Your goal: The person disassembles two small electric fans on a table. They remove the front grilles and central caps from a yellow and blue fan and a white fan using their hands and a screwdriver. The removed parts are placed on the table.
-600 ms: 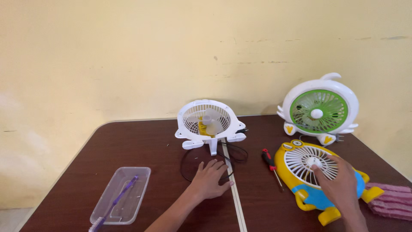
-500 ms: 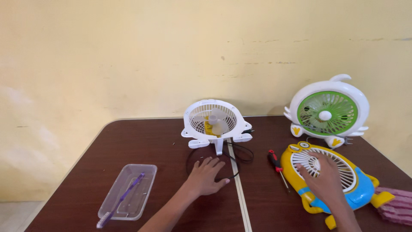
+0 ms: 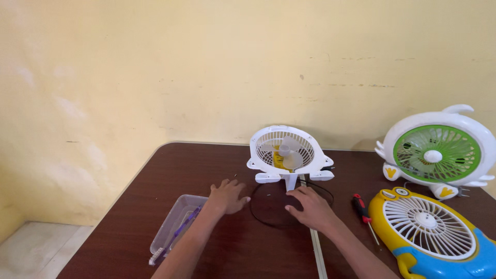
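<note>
head view: dark brown table [image 3: 155, 175] against a pale yellow wall [image 3: 155, 67]. a small white fan [image 3: 287, 155] with its front grille off stands upright near the table's far edge, blades exposed, yellow part visible behind the hub. its black power cord [image 3: 263, 214] lies looped on the table in front of the stand.

left hand [image 3: 227, 196] rests flat on the table, fingers spread and relaxed, holding nothing; it sits just left of the cord loop and left of the fan's base. right hand [image 3: 310, 206] lies palm down, fingers loosely extended, grasping nothing; fingertips are on or at the cord loop, just in front of the fan's stand. cannot tell whether they press the cord itself.

a clear plastic tray [image 3: 173, 227] lies by the left forearm with a purple brush [image 3: 181, 230] inside. a red-handled screwdriver [image 3: 361, 209] lies right of the right hand. a yellow and blue cartoon fan [image 3: 429, 232] lies face up at the right; a white and green fan [image 3: 439, 150] stands upright behind it. a pale strip [image 3: 316, 253] runs along the table under the right forearm.
</note>
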